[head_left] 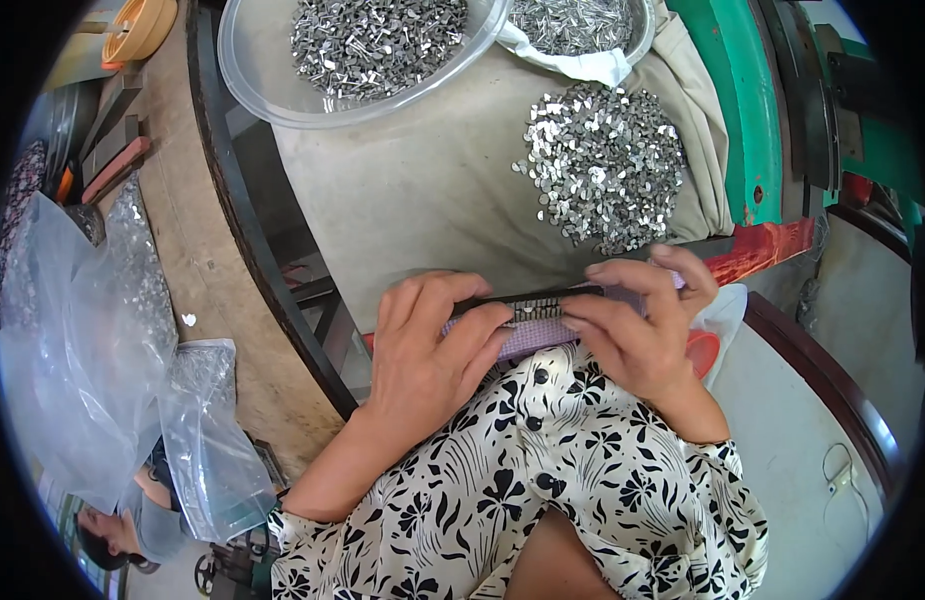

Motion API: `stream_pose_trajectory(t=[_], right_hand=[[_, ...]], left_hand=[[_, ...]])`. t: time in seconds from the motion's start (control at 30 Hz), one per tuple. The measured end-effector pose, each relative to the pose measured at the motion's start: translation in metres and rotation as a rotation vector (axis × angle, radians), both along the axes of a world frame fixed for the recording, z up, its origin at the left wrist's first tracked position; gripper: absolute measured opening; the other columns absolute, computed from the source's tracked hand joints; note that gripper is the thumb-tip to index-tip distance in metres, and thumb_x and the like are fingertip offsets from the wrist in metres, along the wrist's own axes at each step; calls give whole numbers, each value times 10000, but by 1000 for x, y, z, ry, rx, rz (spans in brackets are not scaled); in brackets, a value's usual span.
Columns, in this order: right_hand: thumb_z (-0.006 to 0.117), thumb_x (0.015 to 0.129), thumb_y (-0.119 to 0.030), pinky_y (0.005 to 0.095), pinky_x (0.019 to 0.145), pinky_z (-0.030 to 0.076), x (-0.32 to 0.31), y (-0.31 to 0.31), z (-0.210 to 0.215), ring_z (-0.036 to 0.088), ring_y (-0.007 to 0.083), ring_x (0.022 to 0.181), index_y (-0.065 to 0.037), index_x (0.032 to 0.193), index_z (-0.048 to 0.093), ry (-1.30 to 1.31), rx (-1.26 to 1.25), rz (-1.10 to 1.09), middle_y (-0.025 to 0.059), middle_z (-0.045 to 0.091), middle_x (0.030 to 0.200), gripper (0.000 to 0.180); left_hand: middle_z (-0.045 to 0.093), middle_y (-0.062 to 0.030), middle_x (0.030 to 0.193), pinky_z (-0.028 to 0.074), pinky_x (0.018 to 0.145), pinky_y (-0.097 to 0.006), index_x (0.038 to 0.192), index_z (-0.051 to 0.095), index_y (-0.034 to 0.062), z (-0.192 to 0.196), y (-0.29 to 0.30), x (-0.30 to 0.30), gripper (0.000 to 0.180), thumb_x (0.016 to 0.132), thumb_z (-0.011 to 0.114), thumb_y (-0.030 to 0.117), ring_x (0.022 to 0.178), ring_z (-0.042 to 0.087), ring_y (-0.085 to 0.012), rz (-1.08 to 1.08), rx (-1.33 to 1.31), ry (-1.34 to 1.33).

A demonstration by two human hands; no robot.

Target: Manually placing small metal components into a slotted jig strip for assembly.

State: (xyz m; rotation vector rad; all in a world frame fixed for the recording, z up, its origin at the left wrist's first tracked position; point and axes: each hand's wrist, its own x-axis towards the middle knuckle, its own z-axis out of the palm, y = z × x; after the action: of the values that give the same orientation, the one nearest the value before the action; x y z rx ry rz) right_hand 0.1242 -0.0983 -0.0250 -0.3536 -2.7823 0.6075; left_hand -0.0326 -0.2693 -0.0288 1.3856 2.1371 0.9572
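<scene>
Close to my body, a dark narrow bar (497, 299) lies crosswise between my hands, with a row of small metal pieces (538, 311) standing side by side along it. My left hand (422, 345) grips its left end, thumb along the near side and fingers over the far side. At the other end my right hand (644, 325) pinches the bar, its other fingers raised and bent. Beneath it shows a purple checked cloth (527, 340). Beyond my hands, a heap of small shiny metal discs (612, 165) rests on a beige cloth (392, 190).
A see-through plastic bowl (244, 95) of small metal parts and a bowl of thin metal pins (572, 22) stand at the back. Plastic bags (92, 350) cover the wooden table (217, 250) at left. Green machinery (734, 110) borders the right. Another person (157, 520) is at lower left.
</scene>
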Motion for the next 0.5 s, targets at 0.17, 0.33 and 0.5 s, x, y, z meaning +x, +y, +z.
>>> stream_pose_trajectory(t=[0.17, 0.33, 0.5], right_hand=[[836, 658, -203, 378, 993, 311, 10, 6, 4, 420, 273, 1158, -202, 859, 765, 18, 54, -104, -32, 666, 1027, 212], [840, 646, -195, 374, 994, 314, 15, 3, 1, 416, 270, 1159, -211, 854, 772, 39, 71, -95, -36, 663, 1023, 219], [847, 632, -207, 371, 993, 315, 16, 3, 2, 409, 272, 1163, -216, 848, 779, 37, 78, -94, -38, 662, 1023, 227]], left_hand=[[603, -33, 1069, 413, 834, -387, 957, 689, 110, -1, 6, 2, 212, 760, 758, 146, 1006, 560, -256, -24, -8, 16], [601, -22, 1053, 409, 831, -385, 928, 674, 103, 0, 9, 5, 191, 761, 754, 148, 1001, 555, -248, 5, -3, -32], [625, -36, 992, 403, 791, -380, 901, 663, 92, -6, 18, 11, 213, 725, 781, 107, 933, 573, -254, 20, 63, 14]])
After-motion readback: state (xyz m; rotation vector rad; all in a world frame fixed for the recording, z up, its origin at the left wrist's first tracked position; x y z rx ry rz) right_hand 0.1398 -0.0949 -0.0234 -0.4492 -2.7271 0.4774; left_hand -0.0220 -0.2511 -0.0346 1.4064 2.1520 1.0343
